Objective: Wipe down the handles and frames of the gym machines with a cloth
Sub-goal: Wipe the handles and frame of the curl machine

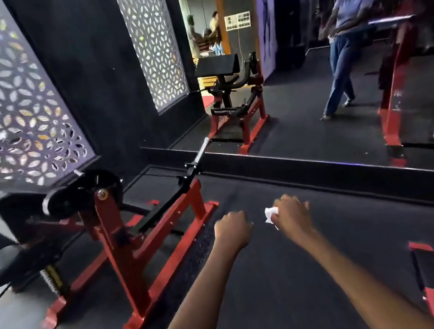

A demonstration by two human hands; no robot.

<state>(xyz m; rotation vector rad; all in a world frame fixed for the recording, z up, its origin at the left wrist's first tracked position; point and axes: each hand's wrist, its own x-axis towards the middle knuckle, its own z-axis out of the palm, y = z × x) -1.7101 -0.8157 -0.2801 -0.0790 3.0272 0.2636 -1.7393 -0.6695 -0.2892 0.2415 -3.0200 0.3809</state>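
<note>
Dark rubber floor [303, 279] under a red-framed gym machine [124, 238].

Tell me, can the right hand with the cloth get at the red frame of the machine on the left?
Probably yes. The right hand grips the cloth over bare floor, with nothing between it and the red frame; it must cross past the left hand.

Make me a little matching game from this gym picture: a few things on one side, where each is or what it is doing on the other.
Things:
1. left hand
2. right hand
3. red steel machine frame
4. wall mirror

States:
A. stands on the dark floor, left of both hands
B. grips a crumpled white cloth
C. curled, holding nothing
D. reflects a person standing

Pairs: 1-C, 2-B, 3-A, 4-D
</note>
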